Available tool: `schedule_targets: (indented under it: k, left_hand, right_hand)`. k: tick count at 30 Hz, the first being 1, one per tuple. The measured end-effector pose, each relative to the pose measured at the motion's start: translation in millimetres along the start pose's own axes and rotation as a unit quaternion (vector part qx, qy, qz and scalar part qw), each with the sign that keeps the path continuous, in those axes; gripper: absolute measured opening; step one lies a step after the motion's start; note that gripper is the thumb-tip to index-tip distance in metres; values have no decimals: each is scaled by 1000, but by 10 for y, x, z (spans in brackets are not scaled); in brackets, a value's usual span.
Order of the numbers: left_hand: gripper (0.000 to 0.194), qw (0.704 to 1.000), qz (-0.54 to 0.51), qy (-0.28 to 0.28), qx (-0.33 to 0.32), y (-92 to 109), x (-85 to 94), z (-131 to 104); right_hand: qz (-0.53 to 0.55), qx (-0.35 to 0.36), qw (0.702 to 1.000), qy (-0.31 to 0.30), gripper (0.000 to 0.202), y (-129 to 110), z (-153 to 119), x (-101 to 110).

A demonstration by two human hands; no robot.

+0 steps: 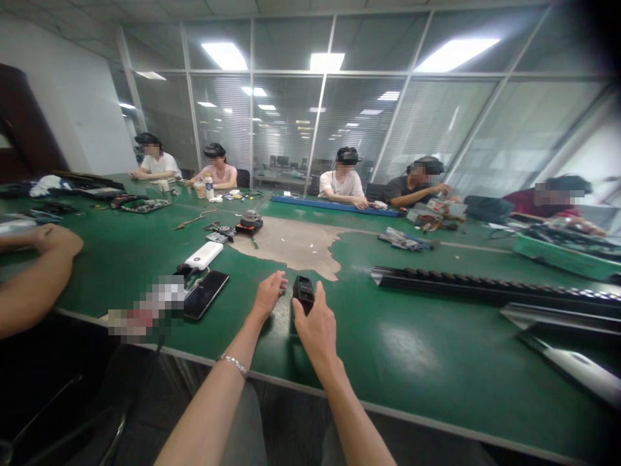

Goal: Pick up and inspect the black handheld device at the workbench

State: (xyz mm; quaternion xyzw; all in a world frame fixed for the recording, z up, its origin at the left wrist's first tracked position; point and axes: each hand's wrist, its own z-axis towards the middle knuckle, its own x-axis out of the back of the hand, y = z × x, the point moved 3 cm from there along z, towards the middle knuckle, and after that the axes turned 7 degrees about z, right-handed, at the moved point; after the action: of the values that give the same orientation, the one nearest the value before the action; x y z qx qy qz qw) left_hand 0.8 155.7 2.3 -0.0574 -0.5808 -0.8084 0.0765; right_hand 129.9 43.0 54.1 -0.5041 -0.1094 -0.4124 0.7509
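Evidently, in the head view, the step in hand is handling the black device point(303, 288), which stands above the near part of the green worktop point(412, 349), just in front of the person. The right hand point(317, 317) has its thumb on one side and its fingers on the other, bent to the width of the device, and seems to have hold of it; the palm hides the lower end, so whether it touches the surface I cannot tell. The left hand point(268, 294) is partly open, fingers loosely curved, with nothing visible in its grasp; its tips point toward the device but stop short of it. As a judgement, a two-handed move calls for bringing the left fingers onto the exposed side while the right grip keeps steady.

For room, the near edge point(412, 419) of the worktop runs beneath both forearms. To the left lie a dark phone point(207, 294) and a white power bank point(204, 255), the phone bounding the left hand's swing. Ahead is a brown sheet point(291, 243) with a ragged rim. To the right, a stretch of green surface reaches to a long black rail point(436, 285), giving that hand the widest space; a co-worker's arm point(39, 278) rests at far left.
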Motion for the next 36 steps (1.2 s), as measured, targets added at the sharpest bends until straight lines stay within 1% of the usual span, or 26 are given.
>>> schedule_targets:
  k: [5, 12, 14, 17, 20, 27, 32, 36]
  left_hand:
    - [56, 1000, 6, 5, 1, -16, 1, -2]
    - [56, 1000, 20, -5, -2, -11, 9, -1]
    - [56, 1000, 20, -4, -3, -4, 9, -3]
    - [56, 1000, 21, -2, -2, 5, 6, -7]
    - [57, 1000, 23, -1, -1, 11, 1, -8]
    - [59, 1000, 17, -6, 13, 20, -13, -6]
    - [59, 1000, 17, -7, 13, 31, -11, -6]
    - [58, 1000, 18, -5, 7, 18, -6, -5]
  right_hand:
    - [-17, 8, 1000, -1, 71, 20, -53, -55]
    - [-31, -4, 999, -33, 75, 140, -195, -152]
    - [-19, 8, 999, -25, 77, 199, -207, -165]
    - [14, 45, 999, -8, 82, 278, -182, -168]
    - [47, 65, 997, -6, 80, 318, -142, -173]
    - [54, 60, 997, -13, 70, 285, -120, -221]
    - [48, 51, 997, -17, 70, 264, -116, -221]
    - [32, 29, 999, -21, 78, 246, -123, -212]
